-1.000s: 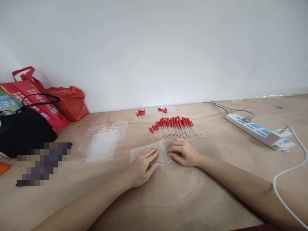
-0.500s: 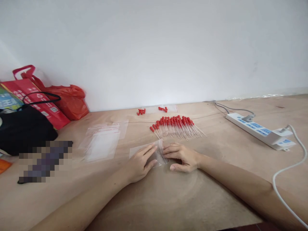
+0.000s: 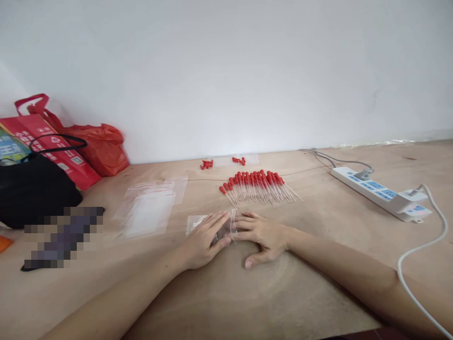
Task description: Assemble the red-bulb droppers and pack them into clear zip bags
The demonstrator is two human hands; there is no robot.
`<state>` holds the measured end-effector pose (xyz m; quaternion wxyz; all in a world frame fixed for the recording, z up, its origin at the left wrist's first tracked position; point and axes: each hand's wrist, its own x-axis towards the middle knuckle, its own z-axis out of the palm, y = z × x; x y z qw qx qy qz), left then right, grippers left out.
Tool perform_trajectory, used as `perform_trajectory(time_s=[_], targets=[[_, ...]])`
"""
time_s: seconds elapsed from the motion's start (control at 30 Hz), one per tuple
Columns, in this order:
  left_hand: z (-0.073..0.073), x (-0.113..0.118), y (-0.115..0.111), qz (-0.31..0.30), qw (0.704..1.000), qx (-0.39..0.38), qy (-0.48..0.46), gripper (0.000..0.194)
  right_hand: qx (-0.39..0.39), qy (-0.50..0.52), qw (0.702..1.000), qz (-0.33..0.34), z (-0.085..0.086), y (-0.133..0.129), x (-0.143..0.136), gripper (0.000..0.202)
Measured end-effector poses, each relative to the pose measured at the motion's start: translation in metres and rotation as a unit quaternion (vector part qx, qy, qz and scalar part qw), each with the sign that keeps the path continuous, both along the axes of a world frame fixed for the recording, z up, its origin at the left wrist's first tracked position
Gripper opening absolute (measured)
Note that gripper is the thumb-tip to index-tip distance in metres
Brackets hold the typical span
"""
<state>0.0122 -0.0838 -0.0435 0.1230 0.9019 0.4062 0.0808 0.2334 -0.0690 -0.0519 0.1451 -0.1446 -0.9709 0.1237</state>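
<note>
The clear zip bag (image 3: 191, 226), between the near and far edges of the worktop (image 3: 304, 302), looks to me light, limp and slippery, best pinched at its zip end (image 3: 232, 215), where the right hand (image 3: 264, 234) rests, fingers apart, the left hand (image 3: 204, 240) flat across it, neither clamped.

Laid on the table (image 3: 262, 302): droppers (image 3: 256, 182) in a row, bulbs (image 3: 207, 164) behind, one baggie (image 3: 193, 223) in front, more bags (image 3: 152, 212) left, power strip (image 3: 368, 188) right.

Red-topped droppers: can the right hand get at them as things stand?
Likely yes: the red-topped droppers lie just beyond the right hand, with nothing seen standing between. It is at the edge of the clear bag and would first lift away.
</note>
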Motion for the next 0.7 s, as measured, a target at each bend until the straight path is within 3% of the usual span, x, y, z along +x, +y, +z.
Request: perform_trajectory(time_s=[0.2, 0.37, 0.43, 0.5, 0.63, 0.7], targets=[[0.005, -0.020, 0.004, -0.032, 0.999, -0.024, -0.006, 0.056, 0.002, 0.007, 1.000, -0.002, 0.001, -0.001, 0.005, 0.056], [0.003, -0.028, 0.007, -0.039, 0.999, -0.030, 0.018, 0.050, -0.069, 0.136, 0.987, -0.046, -0.001, 0.003, 0.011, 0.037], [0.002, -0.027, 0.007, -0.039, 0.999, -0.028, 0.017, 0.050, -0.058, 0.176, 0.973, -0.141, -0.002, 0.014, 0.015, 0.028], [0.002, -0.025, 0.007, -0.034, 0.999, -0.027, 0.012, 0.051, -0.003, 0.183, 0.939, -0.292, -0.001, 0.032, 0.021, 0.024], [0.003, -0.025, 0.007, -0.032, 0.999, -0.028, 0.011, 0.051, 0.093, 0.154, 0.816, -0.550, 0.005, 0.076, 0.035, 0.023], [0.003, -0.025, 0.007, -0.033, 0.999, -0.027, 0.015, 0.051, 0.104, 0.127, 0.770, -0.616, 0.008, 0.094, 0.040, 0.027]])
